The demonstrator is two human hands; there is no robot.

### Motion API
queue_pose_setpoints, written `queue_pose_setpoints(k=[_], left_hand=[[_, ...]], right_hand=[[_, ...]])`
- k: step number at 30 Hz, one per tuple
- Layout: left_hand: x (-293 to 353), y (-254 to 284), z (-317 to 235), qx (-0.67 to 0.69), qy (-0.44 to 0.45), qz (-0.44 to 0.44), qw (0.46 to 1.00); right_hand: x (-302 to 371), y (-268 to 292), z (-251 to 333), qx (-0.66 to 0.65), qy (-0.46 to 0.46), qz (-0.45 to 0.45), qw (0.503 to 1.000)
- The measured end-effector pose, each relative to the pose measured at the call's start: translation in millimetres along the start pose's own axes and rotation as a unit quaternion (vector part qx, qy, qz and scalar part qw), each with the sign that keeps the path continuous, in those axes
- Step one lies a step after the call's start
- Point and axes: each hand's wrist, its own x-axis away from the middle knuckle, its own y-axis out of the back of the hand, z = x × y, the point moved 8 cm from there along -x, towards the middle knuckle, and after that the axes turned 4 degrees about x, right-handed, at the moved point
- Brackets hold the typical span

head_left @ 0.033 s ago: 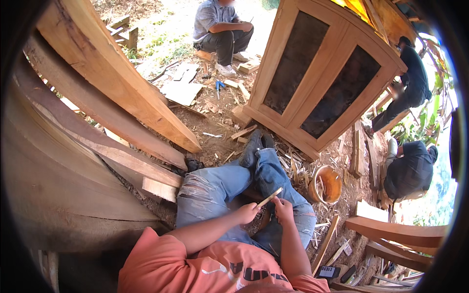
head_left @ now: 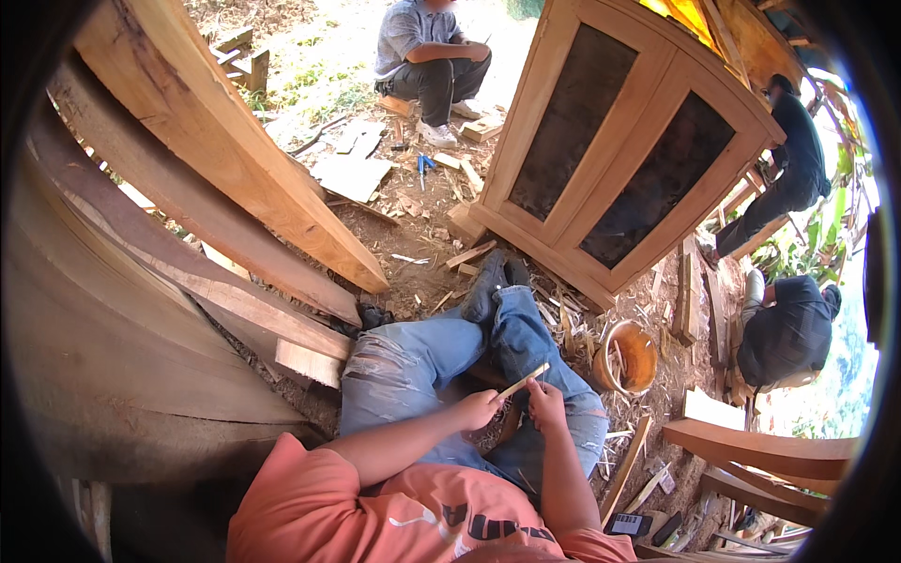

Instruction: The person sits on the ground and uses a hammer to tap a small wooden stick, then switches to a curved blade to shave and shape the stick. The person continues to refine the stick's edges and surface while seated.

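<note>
My left hand (head_left: 480,410) is closed around the near end of a thin, pale wooden strip (head_left: 523,380), which slants up to the right over my lap. Close to the strip's far end is my right hand (head_left: 546,405), its fingers closed. A small thin thing seems to stick up from that fist against the strip, too fine to name. Both hands are just above my jeans (head_left: 404,361), where I sit low with legs bent.
Long planks (head_left: 282,216) lean at left. Ahead tilts a wooden cabinet (head_left: 572,225) with dark door panels. A bucket (head_left: 627,357) stands right of my knee among shavings. One person (head_left: 427,56) sits beyond; two others (head_left: 793,178) are at right. Curved wood pieces (head_left: 770,448) lie lower right.
The wooden strip's far end has shifted slightly right and down. The whole view has moved a little; both hands keep their hold.
</note>
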Motion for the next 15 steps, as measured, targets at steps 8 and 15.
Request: queue_pose_setpoints(k=[8,15], left_hand=[[-12,-16,0,-0.026,-0.001,0.03,0.999],[0,-8,-19,0.002,0.031,0.06,0.998]], right_hand=[[7,0,-3,0.035,-0.006,-0.008,0.999],[5,-5,-12,-0.006,0.0,0.045,0.999]])
